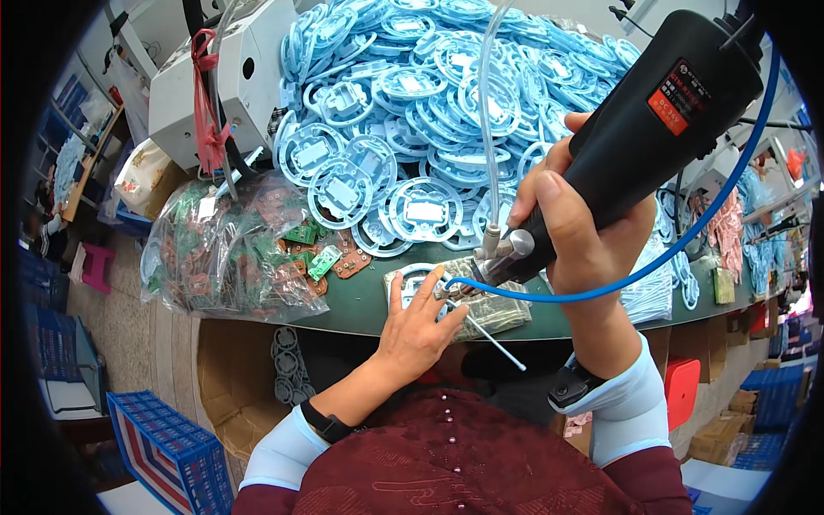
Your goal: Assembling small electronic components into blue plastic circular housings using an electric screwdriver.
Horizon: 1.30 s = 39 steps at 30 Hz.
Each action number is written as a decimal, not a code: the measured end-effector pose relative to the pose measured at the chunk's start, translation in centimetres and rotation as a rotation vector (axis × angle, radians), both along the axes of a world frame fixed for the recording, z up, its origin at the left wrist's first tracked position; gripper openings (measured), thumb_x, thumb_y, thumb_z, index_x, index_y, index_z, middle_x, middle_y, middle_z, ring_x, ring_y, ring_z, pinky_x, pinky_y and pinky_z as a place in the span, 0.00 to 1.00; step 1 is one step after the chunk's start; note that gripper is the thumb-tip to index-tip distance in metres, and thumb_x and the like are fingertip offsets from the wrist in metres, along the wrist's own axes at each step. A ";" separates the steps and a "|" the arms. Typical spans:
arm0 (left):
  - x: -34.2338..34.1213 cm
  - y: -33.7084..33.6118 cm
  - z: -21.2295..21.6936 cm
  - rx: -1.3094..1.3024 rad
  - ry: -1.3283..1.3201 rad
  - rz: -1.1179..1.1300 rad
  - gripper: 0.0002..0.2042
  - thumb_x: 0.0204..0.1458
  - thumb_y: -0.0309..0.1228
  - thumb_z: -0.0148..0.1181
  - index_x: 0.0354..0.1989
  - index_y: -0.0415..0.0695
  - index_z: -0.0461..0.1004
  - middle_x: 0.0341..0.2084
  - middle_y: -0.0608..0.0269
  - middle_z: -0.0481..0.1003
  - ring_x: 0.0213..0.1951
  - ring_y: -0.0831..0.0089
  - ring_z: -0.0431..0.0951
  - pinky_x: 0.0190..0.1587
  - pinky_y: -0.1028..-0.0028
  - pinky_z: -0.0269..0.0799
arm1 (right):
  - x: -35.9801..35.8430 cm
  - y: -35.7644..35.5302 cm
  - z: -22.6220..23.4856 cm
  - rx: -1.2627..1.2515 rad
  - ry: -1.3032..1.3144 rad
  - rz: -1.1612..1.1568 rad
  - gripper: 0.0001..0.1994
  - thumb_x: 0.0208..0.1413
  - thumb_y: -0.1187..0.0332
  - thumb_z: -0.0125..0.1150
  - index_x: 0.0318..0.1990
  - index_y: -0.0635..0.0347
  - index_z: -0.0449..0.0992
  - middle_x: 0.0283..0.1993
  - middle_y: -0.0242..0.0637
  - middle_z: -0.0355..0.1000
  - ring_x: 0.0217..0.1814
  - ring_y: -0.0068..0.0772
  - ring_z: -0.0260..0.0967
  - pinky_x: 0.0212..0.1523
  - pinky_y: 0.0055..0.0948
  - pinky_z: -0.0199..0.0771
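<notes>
My right hand (577,225) grips a black electric screwdriver (652,120), its metal tip pointing down-left at a light blue round plastic part (415,283) near the table's front edge. A clear tube (486,112) and a blue hose (687,232) run from the tool's nose. My left hand (419,319) lies on that part, fingers spread, pressing it onto a small worn block (493,311). A thin white rod (498,342) sticks out below the block.
A big heap of the same blue round parts (429,94) covers the dark green table (360,300). A clear bag of small circuit boards (223,249) lies left, a white machine housing (227,77) behind it. Blue crates (167,451) and a cardboard box (227,378) stand below.
</notes>
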<state>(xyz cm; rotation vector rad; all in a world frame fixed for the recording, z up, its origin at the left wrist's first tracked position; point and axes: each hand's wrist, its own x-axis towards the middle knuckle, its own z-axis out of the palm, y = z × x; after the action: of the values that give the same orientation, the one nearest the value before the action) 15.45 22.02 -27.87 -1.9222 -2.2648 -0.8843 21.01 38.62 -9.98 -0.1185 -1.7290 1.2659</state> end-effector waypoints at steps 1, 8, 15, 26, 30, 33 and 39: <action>0.0 0.0 0.1 0.003 -0.010 0.002 0.15 0.49 0.33 0.66 0.46 0.50 0.77 0.50 0.54 0.72 0.66 0.55 0.62 0.61 0.32 0.49 | -0.1 0.2 -0.3 0.014 0.005 0.012 0.22 0.52 0.79 0.56 0.56 0.72 0.62 0.29 0.38 0.66 0.24 0.29 0.70 0.28 0.27 0.72; 0.0 0.2 0.3 0.000 -0.034 0.000 0.14 0.49 0.33 0.66 0.46 0.50 0.77 0.49 0.54 0.73 0.66 0.56 0.62 0.61 0.34 0.49 | 0.3 -0.6 -0.8 -0.120 0.060 0.032 0.20 0.52 0.80 0.56 0.53 0.71 0.63 0.29 0.38 0.66 0.25 0.28 0.70 0.29 0.26 0.72; -0.1 0.1 0.1 -0.002 -0.018 -0.004 0.15 0.48 0.33 0.67 0.46 0.49 0.77 0.51 0.54 0.72 0.67 0.55 0.61 0.61 0.33 0.49 | 0.3 0.4 -0.7 -0.029 0.021 -0.054 0.21 0.54 0.79 0.57 0.55 0.72 0.63 0.31 0.36 0.69 0.26 0.25 0.71 0.30 0.25 0.72; -3.7 -1.8 3.8 -0.116 0.016 0.174 0.39 0.28 0.43 0.80 0.53 0.43 0.73 0.54 0.53 0.67 0.52 0.55 0.69 0.55 0.54 0.65 | 4.5 7.0 -0.9 0.642 -0.054 -0.675 0.25 0.52 0.71 0.69 0.56 0.63 0.66 0.48 0.40 0.65 0.46 0.30 0.68 0.45 0.27 0.68; -5.6 -3.1 4.5 -0.166 -0.142 0.144 0.34 0.30 0.40 0.79 0.50 0.41 0.74 0.42 0.56 0.70 0.43 0.56 0.75 0.44 0.63 0.73 | 8.6 4.1 -5.8 -0.175 -0.406 -0.176 0.09 0.59 0.67 0.64 0.38 0.63 0.72 0.27 0.31 0.69 0.27 0.20 0.68 0.29 0.21 0.69; -8.0 -5.6 6.0 -0.204 -0.416 0.226 0.32 0.32 0.35 0.78 0.50 0.39 0.74 0.40 0.55 0.70 0.42 0.57 0.76 0.45 0.66 0.74 | 8.8 2.9 -10.9 -0.555 -0.812 0.139 0.10 0.62 0.65 0.60 0.34 0.62 0.71 0.23 0.31 0.70 0.18 0.21 0.67 0.18 0.21 0.67; -8.9 -9.9 4.6 -0.056 -0.861 0.293 0.33 0.34 0.30 0.75 0.54 0.41 0.71 0.44 0.64 0.70 0.44 0.72 0.74 0.45 0.73 0.72 | 4.5 2.8 -15.9 -0.236 -0.440 -0.015 0.22 0.60 0.72 0.59 0.61 0.64 0.63 0.60 0.43 0.66 0.60 0.33 0.66 0.57 0.32 0.68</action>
<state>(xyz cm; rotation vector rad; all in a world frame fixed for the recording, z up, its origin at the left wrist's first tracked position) 6.51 12.12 -23.31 -1.2756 -2.8899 -1.8679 25.54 41.41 -25.90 -0.5842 -1.9280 1.5103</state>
